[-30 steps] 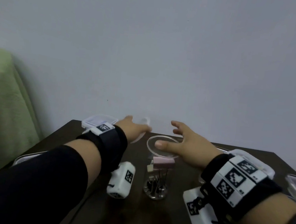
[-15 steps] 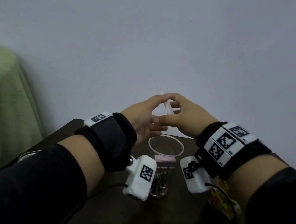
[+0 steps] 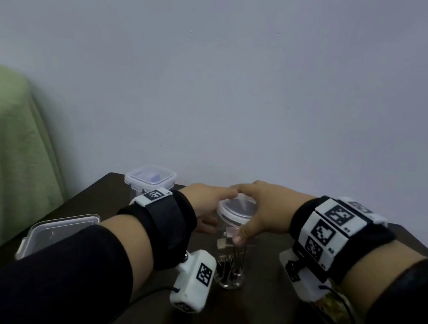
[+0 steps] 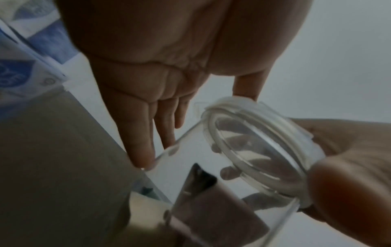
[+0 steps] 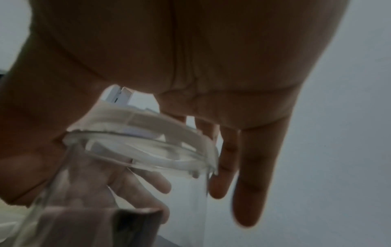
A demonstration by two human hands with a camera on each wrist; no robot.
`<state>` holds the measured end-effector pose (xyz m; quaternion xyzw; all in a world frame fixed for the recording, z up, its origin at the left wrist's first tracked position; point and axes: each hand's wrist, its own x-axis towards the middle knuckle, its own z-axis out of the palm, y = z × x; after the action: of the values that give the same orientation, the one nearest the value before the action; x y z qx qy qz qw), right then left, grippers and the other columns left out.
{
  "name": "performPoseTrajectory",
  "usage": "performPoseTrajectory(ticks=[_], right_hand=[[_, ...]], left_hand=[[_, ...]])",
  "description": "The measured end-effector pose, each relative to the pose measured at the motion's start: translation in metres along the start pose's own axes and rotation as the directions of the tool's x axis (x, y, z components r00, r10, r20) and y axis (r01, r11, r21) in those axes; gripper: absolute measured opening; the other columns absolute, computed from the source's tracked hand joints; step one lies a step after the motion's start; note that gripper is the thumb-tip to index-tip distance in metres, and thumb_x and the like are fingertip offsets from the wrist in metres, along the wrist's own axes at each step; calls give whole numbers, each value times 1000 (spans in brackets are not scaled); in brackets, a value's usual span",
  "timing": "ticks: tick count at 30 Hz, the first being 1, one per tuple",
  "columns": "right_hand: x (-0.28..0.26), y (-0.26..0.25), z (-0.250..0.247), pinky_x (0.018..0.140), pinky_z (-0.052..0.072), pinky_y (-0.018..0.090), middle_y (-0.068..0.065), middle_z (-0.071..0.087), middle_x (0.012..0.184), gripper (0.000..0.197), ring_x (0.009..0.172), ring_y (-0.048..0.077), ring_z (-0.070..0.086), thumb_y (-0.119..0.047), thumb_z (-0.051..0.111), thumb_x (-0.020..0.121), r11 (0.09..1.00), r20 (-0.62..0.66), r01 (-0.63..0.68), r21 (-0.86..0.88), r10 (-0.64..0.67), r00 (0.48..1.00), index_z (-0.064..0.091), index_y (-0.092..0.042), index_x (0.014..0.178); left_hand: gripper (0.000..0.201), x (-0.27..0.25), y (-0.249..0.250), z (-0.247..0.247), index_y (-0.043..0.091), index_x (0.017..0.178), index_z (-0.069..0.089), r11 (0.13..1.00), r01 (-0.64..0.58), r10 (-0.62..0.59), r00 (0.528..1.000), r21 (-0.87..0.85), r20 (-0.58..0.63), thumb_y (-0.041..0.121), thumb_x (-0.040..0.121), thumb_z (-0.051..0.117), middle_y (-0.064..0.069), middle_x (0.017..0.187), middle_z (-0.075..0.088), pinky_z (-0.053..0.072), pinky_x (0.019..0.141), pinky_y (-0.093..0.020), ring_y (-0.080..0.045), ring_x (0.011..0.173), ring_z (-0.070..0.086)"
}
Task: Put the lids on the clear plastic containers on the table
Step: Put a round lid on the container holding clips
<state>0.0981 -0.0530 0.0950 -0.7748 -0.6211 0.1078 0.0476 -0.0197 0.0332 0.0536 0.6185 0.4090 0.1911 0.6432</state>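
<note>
The round lid (image 3: 236,208) was held level on the rim of the upright clear jar (image 3: 232,256) near the tabletop's (image 3: 258,311) centre, right hand (image 3: 263,212) gripping it from above, left hand (image 3: 203,205) open-fingered against the jar wall directly below.

- It looks like a room in a home, though nothing settles it.
- A small dark wooden table (image 3: 256,322) stands against a bare pale wall (image 3: 243,72).
- A green cloth (image 3: 0,152) drapes some furniture at the left.
- Clip-lid food boxes (image 3: 150,179) sit on the table.
</note>
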Motion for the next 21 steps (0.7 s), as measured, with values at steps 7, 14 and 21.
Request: performPoseTrajectory(ticks=[7,14,21], right_hand=[[-2,13,9,85,55,36,-2,44,140,74,117,20,53,-46,68,79,905,-53,-45,422,74,996,35,-29,143],[6,22,18,71,60,37,3,55,130,55,101,21,62,-24,69,83,790,-108,-90,606,194,975,50,-19,133],[1,19,18,76,58,36,3,51,137,56,106,22,61,-24,64,88,821,-118,-64,568,158,980,42,-20,139]], left_hand=[[22,-1,-4,3,14,104,64,999,-36,36,999,-11,10,29,88,60,-8,95,68,51,82,-37,-22,74,62],[10,-2,0,6,17,89,61,999,-30,30,1000,27,-8,27,87,60,-5,85,65,51,74,-34,-20,67,61],[28,4,-6,2,22,115,53,996,-90,90,996,15,1,26,88,61,-3,94,65,51,85,-41,-19,69,60]])
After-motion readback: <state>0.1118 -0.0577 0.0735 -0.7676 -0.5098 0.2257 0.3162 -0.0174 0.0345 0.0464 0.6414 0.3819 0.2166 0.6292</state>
